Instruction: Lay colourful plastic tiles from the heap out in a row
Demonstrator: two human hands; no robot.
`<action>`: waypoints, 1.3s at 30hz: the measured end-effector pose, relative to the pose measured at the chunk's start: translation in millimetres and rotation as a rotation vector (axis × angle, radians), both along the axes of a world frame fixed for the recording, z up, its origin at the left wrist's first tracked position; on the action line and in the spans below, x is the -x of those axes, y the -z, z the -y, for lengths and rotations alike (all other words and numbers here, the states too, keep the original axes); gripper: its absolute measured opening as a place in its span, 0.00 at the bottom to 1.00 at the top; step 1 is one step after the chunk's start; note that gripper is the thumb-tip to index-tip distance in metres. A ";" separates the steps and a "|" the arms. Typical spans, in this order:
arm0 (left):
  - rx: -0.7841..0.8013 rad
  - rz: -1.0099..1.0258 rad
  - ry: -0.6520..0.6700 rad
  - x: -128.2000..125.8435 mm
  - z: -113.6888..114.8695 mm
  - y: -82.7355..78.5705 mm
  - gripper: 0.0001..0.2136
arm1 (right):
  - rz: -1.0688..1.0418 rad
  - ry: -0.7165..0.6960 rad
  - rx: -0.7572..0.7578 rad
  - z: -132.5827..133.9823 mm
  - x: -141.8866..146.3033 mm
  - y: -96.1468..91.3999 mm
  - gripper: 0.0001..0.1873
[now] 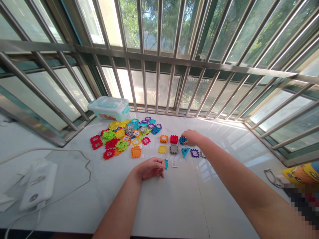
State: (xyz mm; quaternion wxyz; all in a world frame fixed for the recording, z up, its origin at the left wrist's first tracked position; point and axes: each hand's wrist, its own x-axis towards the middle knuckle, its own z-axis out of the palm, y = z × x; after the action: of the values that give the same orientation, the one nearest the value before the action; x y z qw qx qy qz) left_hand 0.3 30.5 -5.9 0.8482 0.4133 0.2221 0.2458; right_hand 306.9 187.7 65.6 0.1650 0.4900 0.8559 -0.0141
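Observation:
My right hand [192, 137] reaches to the far row, its fingers closed on a dark blue square building tile [182, 140]. Left of it in that row are a red tile [174, 139] and an orange tile [163, 138]. In front lie a yellow tile [162, 149], a grey tile [173, 149], a blue triangle tile [185, 152] and a purple tile [194, 153]. My left hand [152, 168] rests low with curled fingers; whatever they hold, if anything, is hidden. A teal tile [166, 164] shows partly behind its fingertips, beside a white window tile [174, 164].
A mixed heap of coloured tiles [122, 136] spreads at the left, with a lidded teal box [109, 108] behind it. A white device [38, 186] with a cable lies far left. Metal bars [158, 86] enclose the back. A yellow printed object [299, 173] is at the right edge.

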 end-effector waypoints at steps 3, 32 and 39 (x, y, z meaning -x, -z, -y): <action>-0.004 0.001 -0.003 0.0 0.3 -0.6 0.09 | -0.004 0.007 -0.006 2.2 1.0 0.0 0.27; -0.078 0.046 -0.161 0.4 9.8 -2.7 0.10 | -0.605 0.470 -0.179 278.5 -17.0 79.4 0.17; -0.064 -0.052 -0.557 5.7 35.6 1.5 0.12 | -0.543 0.525 -0.296 284.8 -11.1 86.9 0.16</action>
State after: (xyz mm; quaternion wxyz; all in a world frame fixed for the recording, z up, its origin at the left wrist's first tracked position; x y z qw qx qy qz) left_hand -5.4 -5.1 -7.4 0.7284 0.3692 0.3409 0.4658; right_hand 318.0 -97.0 -21.3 -0.1487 0.6886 0.7070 -0.0614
